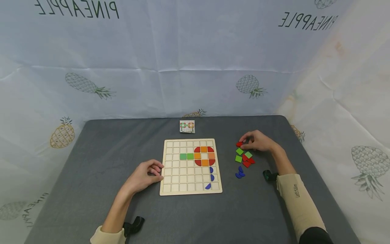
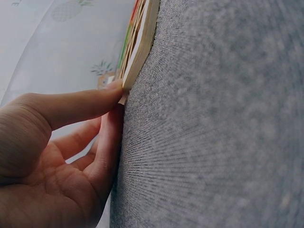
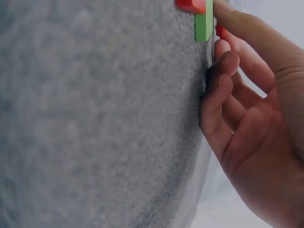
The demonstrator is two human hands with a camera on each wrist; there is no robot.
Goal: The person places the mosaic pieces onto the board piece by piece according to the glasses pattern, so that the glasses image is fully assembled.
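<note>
- Left hand [image 1: 145, 175] resting on the grey felt-covered bench [image 1: 91, 159] at the left edge of the pale wooden grid board [image 1: 170, 169]; fingers loosely bent, fingertips [image 2: 114, 92] touching the board's rim, gripping nothing.
- Right hand [image 1: 258, 140] set down to the right of the board, over the far end of a loose heap of tiles; fingers curved, tips [image 3: 223, 12] touching a small red tile [image 1: 239, 144] and the flat green square tile [image 3: 204, 21] next to it. Cannot tell whether any tile is actually pinched.
- More loose pieces just below that hand: green squares [image 1: 238, 158], red pieces [image 1: 247, 163], blue half-round pieces [image 1: 239, 173], all lying on the bench beside the board, apart from it.
- On the board: ring of red and orange tiles [image 1: 204, 156] in the upper right, two green squares [image 1: 186, 156] in a row to its left, three blue half-rounds [image 1: 211, 177] below the ring.
- Small printed pattern card [image 1: 187, 126] lying beyond the board's far edge.
- Cream sleeves [image 1: 297, 200] on both forearms.
</note>
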